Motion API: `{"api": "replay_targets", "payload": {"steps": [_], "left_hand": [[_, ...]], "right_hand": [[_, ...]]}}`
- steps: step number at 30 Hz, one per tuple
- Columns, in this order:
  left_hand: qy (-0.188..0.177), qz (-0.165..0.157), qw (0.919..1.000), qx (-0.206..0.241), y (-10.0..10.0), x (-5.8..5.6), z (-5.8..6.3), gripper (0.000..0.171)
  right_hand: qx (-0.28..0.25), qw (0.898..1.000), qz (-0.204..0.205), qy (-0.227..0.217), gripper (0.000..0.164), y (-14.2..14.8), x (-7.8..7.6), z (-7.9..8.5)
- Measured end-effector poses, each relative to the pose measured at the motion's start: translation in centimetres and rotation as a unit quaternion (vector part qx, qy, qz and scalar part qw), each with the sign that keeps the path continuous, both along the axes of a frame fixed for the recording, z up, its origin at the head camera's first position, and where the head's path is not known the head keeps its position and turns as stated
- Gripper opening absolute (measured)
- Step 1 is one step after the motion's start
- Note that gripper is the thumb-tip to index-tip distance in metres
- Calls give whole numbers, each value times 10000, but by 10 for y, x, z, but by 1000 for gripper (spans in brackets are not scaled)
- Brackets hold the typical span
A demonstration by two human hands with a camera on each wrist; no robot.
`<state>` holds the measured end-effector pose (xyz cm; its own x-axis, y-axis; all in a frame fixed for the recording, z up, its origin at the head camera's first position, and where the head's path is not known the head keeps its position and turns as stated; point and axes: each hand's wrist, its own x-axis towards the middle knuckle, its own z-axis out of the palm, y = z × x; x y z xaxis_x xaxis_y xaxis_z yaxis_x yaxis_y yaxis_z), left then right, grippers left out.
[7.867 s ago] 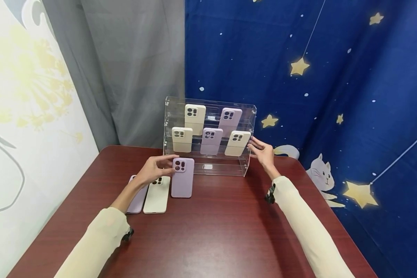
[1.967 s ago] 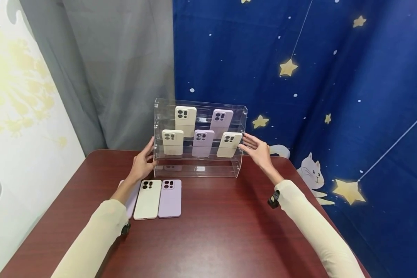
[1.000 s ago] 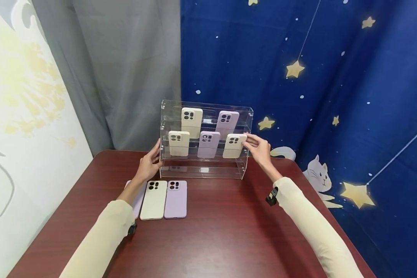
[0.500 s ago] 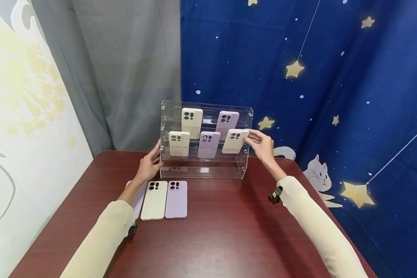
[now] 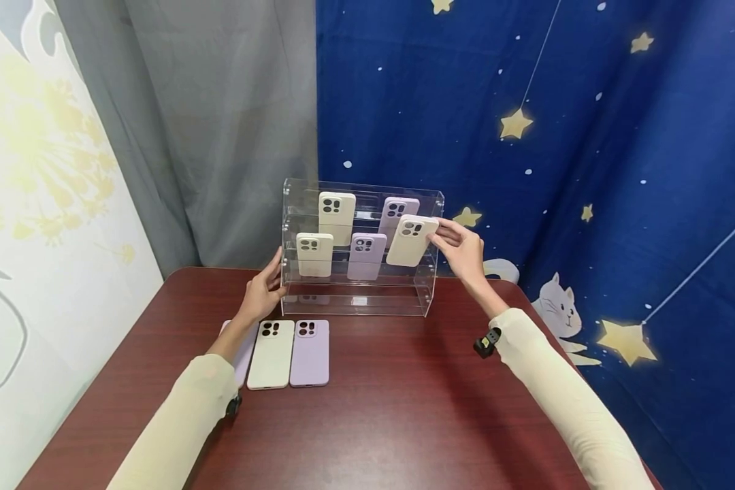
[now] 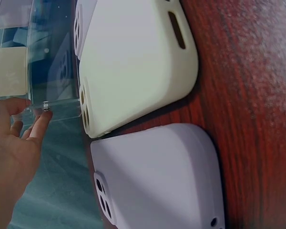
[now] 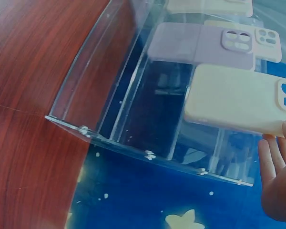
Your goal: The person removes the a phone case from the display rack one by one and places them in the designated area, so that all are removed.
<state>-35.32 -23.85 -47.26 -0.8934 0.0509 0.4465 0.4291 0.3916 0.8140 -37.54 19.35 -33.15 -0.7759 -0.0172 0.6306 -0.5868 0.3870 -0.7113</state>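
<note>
My right hand pinches a cream phone case by its upper right edge, thumb in front. The case is tilted, out in front of the clear acrylic display stand; in the right wrist view its lower end stands clear of the tier. With thumb and fingers, my left hand grips the stand's left side edge. Still on the stand are a cream case and a lilac case, partly covered, on the upper tier. Below them sit another cream case and a lilac case.
On the dark red table lie a lilac case, a cream case beside it, and a further lilac case partly under my left forearm. Grey and blue curtains hang behind the stand.
The lilac case my left hand held earliest now lies on the table, and that hand has gone to the stand's side. My right hand has lifted the right cream case up and out of its tier.
</note>
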Motion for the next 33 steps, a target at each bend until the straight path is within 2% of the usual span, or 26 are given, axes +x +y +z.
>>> {"api": "replay_targets", "payload": {"steps": [7,14,23,33], "left_hand": [[16,50,10000,-53,-2,-3,1,97],[20,-27,10000,85,-2,-3,3,98],[-155,-26,9998,107,-3,-2,2,99],[-126,-23,9999,80,-1,-2,0,99]], "right_hand": [[-40,9997,181,172,46,-3,5,9],[-36,9986,421,-324,48,-12,14,11],[22,9896,876,-1144,51,-25,22,-4],[-79,9833,1157,-1402,49,-41,31,-25]]}}
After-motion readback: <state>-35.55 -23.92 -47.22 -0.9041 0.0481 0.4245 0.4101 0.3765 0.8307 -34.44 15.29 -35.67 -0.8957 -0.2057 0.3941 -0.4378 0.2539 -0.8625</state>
